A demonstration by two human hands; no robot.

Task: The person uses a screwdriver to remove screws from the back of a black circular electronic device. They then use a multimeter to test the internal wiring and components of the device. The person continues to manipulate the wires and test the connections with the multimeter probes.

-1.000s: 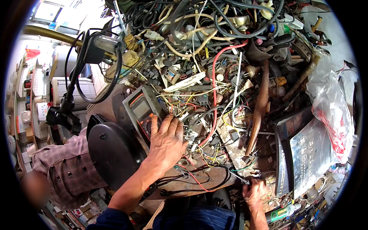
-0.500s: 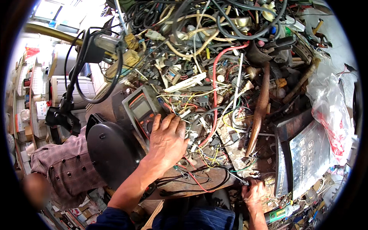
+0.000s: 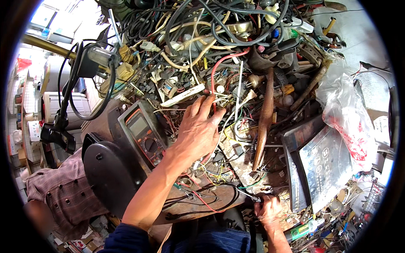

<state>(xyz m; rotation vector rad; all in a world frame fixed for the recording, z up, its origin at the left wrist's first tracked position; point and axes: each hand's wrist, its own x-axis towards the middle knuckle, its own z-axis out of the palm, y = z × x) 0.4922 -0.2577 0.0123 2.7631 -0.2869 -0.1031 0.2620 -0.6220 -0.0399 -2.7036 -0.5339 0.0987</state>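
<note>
My left hand reaches over the cluttered bench, fingers stretched out and apart. Its fingertips are among loose wires beside a red cable and just right of a pale flat strip. Whether they touch anything, I cannot tell. Left of this hand lies a multimeter with a grey screen and a round dial. At the bench's near edge my right hand is closed round a screwdriver; its thin metal shaft points up and left, while the fingers mostly hide the handle.
Thick cables pile up at the back. A brown tapered stick lies right of centre, near dark panels and a clear plastic bag. A black round-ended object stands left; a person in a checked garment is beyond it.
My left hand has left the multimeter's side and moved right and farther over the clutter, its fingers spreading. My right hand keeps hold of the screwdriver. The whole view has shifted slightly.
</note>
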